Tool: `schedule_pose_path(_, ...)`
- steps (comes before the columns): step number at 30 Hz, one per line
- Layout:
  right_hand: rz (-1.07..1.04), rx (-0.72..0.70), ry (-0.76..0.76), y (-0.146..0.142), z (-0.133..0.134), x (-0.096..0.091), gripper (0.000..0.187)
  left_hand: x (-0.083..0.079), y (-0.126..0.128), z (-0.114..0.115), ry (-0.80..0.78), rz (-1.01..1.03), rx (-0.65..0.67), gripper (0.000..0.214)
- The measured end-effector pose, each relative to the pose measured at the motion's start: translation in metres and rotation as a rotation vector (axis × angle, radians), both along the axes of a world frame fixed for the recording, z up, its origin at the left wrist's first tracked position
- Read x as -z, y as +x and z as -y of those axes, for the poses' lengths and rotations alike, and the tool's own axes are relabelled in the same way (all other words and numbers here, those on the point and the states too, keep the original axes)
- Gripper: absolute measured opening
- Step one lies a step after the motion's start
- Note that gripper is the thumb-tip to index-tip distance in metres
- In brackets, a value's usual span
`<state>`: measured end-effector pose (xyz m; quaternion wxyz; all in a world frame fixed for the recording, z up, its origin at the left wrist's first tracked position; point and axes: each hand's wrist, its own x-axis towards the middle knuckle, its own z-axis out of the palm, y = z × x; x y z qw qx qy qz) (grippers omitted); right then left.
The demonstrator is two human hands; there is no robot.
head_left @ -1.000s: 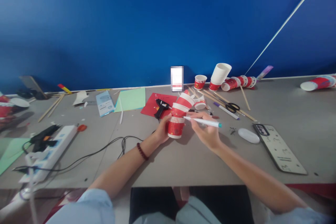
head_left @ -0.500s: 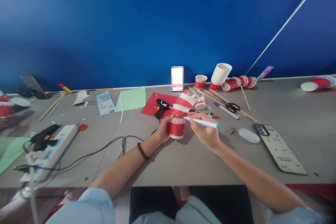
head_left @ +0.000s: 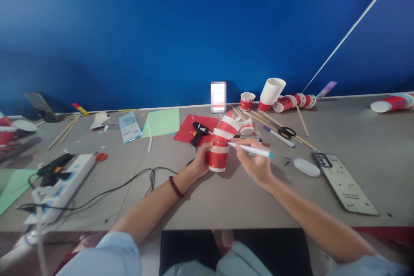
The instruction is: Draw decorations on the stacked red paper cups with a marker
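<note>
My left hand is closed around the left side of a stack of red-and-white paper cups, which leans a little to the right at its top. Pinched in my right hand is a white marker with a teal end. Its tip points left, close to the right side of the cups; whether it touches them I cannot tell. Behind the cups, a black glue gun lies on red paper. A cut paper cup sits just beyond my right fingers.
Scissors, a purple-capped marker and wooden sticks lie at the right. A phone and white oval case rest nearer. Leftward are green paper, a black cable and a power strip. Several cups line the wall.
The cup stack has tilted slightly to the right in my left hand. My right hand and the marker have shifted a little to the right.
</note>
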<state>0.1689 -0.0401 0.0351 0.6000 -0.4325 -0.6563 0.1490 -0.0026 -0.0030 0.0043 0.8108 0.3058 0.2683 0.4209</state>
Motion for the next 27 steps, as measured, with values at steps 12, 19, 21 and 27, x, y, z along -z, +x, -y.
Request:
schedule_pose_path(12, 0.019, 0.004, 0.009, 0.0003, -0.0003, -0.0015, 0.006, -0.0009, -0.0026, -0.0018, 0.004, 0.021, 0.042, 0.049)
schedule_pose_path(19, 0.049, 0.001, -0.007, 0.0001, 0.0001, -0.0002, 0.006, 0.0025, -0.0037, -0.0031, 0.012, 0.009, 0.046, 0.051)
schedule_pose_path(21, 0.035, -0.005, -0.025, 0.0004, -0.0001, 0.0005, 0.006, 0.0031, -0.0040, -0.0029, 0.013, 0.005, 0.042, 0.051)
schedule_pose_path(27, 0.018, -0.022, -0.022, 0.0020, -0.0004, 0.0015, 0.003, 0.0048, -0.0031, -0.0011, 0.054, 0.030, 0.048, 0.062)
